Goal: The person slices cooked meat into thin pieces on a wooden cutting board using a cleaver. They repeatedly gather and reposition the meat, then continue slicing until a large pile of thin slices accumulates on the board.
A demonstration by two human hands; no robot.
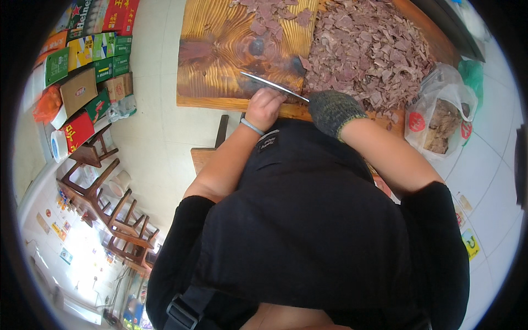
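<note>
My right hand, in a dark knitted glove, is closed around the handle of a knife; the handle itself is hidden. The knife blade points left over a wooden cutting board. My bare left hand, with a pale bangle at the wrist, rests by the board's near edge with its fingers curled beside the blade. Whether anything is under those fingers cannot be seen. Thin slices of brownish-pink meat lie at the board's far side. Just beyond my glove spreads a large heap of sliced meat.
A clear plastic bag with brown chunks inside stands right of the heap. A wooden stool is below the board on the left. Stacked cartons line the left wall, with upturned wooden stools nearer me.
</note>
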